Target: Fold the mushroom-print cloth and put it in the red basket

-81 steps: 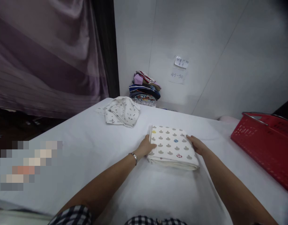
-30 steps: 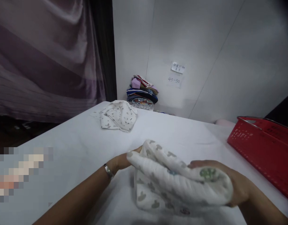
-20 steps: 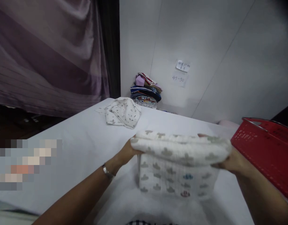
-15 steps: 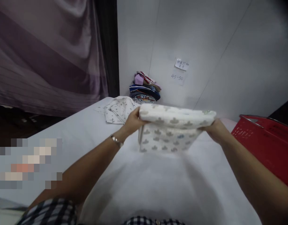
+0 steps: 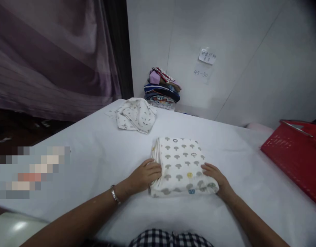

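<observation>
A white blanket (image 5: 183, 164), printed with grey mushrooms and a few coloured ones, lies folded into a thick rectangle on the white table in front of me. My left hand (image 5: 147, 175) grips its left edge, where the stacked layers show, with the fingers curled over the side. On the opposite edge, my right hand (image 5: 216, 178) has its fingers on top of the fabric near the front corner; its thumb is hidden. Further back on the table sits a crumpled white cloth (image 5: 137, 115) with small dark prints, apart from both hands.
A pile of folded clothes (image 5: 162, 85) stands against the wall beyond the table (image 5: 103, 147). To the right is a red basket (image 5: 297, 154) with a metal handle. A purple curtain (image 5: 57, 58) hangs at the left. Handwritten papers (image 5: 206, 56) are on the wall. A pixelated patch covers the table's left part.
Both hands have brought the blanket down from the air towards me and laid it on the table. Its mushroom-printed top now faces up, and the hands have shifted to its sides.
</observation>
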The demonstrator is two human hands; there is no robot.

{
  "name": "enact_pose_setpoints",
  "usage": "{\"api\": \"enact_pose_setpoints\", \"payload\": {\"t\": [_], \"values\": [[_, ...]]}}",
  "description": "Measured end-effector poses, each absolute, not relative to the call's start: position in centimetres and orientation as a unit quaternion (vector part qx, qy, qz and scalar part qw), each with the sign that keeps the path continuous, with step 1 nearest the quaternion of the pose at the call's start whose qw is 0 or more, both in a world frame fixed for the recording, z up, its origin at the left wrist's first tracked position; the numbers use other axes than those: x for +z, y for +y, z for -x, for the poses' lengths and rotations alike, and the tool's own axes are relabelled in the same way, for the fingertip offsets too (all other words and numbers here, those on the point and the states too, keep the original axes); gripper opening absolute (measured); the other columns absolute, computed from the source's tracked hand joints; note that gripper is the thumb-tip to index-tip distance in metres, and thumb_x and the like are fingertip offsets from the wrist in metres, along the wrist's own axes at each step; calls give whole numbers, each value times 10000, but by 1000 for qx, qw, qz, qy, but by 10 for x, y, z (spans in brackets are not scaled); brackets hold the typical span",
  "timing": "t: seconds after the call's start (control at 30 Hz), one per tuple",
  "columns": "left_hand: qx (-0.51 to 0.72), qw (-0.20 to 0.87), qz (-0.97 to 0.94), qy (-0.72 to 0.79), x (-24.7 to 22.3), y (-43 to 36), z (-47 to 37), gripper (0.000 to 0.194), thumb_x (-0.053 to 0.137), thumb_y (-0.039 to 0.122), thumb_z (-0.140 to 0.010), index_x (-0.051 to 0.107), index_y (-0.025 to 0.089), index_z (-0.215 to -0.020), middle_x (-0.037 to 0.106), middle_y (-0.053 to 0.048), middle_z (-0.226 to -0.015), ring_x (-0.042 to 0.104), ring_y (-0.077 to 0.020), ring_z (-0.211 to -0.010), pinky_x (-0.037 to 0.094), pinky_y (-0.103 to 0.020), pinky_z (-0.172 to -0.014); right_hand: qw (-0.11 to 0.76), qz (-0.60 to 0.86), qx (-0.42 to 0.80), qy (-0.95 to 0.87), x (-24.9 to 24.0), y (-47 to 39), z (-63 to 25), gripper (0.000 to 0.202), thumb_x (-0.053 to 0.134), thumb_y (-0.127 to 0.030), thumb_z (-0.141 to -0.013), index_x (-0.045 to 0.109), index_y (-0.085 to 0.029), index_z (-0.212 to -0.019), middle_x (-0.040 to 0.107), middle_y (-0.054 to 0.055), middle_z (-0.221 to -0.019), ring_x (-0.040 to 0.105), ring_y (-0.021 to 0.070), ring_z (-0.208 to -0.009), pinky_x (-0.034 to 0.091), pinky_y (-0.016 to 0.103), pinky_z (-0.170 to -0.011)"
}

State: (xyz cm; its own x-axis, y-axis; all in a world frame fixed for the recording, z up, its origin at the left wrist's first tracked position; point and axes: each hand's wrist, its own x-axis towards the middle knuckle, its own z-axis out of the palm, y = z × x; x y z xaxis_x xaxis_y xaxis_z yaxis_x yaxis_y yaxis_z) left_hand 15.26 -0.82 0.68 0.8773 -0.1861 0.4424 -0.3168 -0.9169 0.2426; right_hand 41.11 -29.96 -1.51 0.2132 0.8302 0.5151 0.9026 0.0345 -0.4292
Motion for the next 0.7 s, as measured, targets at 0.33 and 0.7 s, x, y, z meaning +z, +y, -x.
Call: {"api": "enact_pose_setpoints", "payload": {"t": [0.33, 0.7], "values": [[164, 318, -933, -34, 28, -20, -126, 410, 432, 46, -681, 583, 212, -1023, 622, -52, -1076, 500, -199, -1073, 351, -376, -974, 362, 756, 32, -544, 18, -326, -402, 358, 377, -253, -919, 542, -313, -1231, 527, 10, -1297, 377, 216, -1288, 370, 497, -1044], [158, 340, -914, 156, 32, -63, -133, 254, 534, 221, -781, 546, 188, -1033, 607, -5, -797, 531, -174, -797, 366, -355, -826, 120, 688, 1, -716, 5, -282, -337, 703, 521, -347, -870, 138, -278, -1455, 286, 64, -1454, 261, 273, -1338, 232, 542, -1087]]}}
